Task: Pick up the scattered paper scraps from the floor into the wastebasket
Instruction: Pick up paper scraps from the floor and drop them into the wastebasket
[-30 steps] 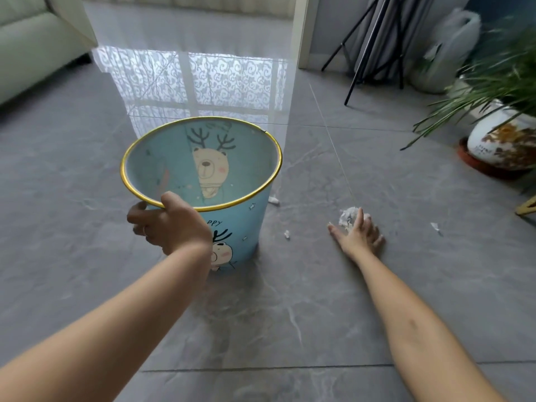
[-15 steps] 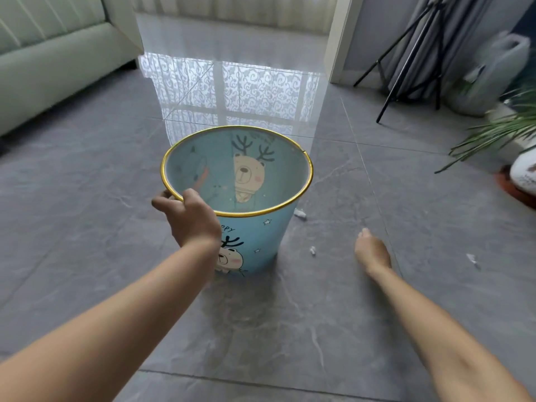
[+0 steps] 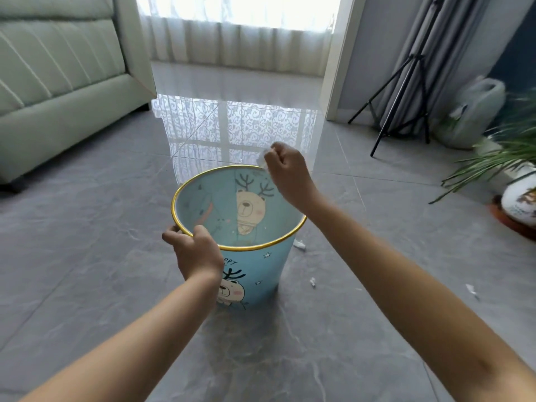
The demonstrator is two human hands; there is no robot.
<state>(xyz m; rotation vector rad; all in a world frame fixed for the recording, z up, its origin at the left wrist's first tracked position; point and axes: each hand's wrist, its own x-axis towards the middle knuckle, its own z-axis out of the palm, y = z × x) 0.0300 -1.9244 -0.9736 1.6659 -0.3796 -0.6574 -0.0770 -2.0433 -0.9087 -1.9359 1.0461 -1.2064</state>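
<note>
On the glossy grey floor (image 3: 87,256), the left hand (image 3: 197,250) grips the reindeer wastebasket (image 3: 261,265) at its rim's 7 o'clock; the right hand (image 3: 285,172), fisted round a paper wad (image 3: 262,161) above the 1 o'clock edge, might drop it outside.

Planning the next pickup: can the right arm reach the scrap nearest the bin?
Probably yes: the scrap lies on bare floor near the right arm, nothing between, though its grip holds a wad by the bin.
</note>
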